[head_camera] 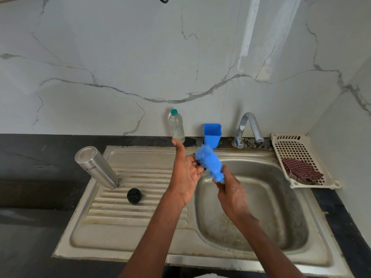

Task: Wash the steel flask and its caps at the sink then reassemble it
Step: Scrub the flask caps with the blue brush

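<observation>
From the head camera, the left hand [185, 173] is pinching a small dark cap [198, 163] in its fingertips, thumb up, while the right hand [230, 192] is gripping a blue scrubber [209, 163] against it above the sink's [301, 227] left rim. The flask [96, 167] is standing upside down at the drainboard's [128, 213] left edge, another cap [134, 195] lying near it.

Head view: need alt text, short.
Over a steel sink, the right hand rubs a blue scrubber against a small dark cap held in the left hand. The steel flask stands upside down on the drainboard beside a black cap.
</observation>
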### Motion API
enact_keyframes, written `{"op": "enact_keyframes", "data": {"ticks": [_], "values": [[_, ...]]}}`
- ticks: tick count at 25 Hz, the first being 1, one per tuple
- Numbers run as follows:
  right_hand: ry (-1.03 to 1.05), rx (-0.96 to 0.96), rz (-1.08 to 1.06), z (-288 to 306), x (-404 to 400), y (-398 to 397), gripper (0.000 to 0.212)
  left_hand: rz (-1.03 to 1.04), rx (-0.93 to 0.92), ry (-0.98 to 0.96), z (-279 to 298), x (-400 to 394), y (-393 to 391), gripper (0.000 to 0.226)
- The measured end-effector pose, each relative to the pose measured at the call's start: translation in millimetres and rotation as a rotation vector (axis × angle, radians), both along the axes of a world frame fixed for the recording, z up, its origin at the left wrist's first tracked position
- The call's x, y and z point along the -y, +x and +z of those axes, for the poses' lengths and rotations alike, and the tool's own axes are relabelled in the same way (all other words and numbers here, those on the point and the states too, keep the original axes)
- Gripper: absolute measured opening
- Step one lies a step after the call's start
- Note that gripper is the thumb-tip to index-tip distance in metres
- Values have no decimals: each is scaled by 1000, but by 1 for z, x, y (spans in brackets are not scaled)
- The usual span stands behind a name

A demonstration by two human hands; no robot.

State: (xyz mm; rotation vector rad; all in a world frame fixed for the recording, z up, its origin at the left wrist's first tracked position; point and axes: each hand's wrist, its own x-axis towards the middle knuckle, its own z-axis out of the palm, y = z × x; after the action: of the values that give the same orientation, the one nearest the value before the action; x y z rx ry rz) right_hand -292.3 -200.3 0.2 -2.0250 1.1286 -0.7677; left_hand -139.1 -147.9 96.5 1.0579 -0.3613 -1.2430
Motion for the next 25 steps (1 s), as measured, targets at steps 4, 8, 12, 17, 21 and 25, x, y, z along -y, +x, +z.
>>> {"op": "enact_keyframes", "data": {"ticks": [4, 8, 12, 17, 21, 25], "values": [[33, 0, -6, -9, -3, -11, 51, 16, -85, -14, 5, -2, 5, 114], [-2, -12, -7, -5, 4, -3, 51, 10, -156, -41, 7, -3, 6, 112], [96, -17, -44, -21, 2, -16, 51, -5, -327, -78, 14, -6, 14, 100], [20, 65, -41, -4, 11, -4, 46, 68, -245, -70, 10, 0, 18, 44], [5, 64, -45, -8, 6, -5, 54, 159, -118, 96, 4, 5, 8, 22], [13, 14, -70, -11, 2, -4, 63, 247, -42, 167, 0, 11, -1, 15]]}}
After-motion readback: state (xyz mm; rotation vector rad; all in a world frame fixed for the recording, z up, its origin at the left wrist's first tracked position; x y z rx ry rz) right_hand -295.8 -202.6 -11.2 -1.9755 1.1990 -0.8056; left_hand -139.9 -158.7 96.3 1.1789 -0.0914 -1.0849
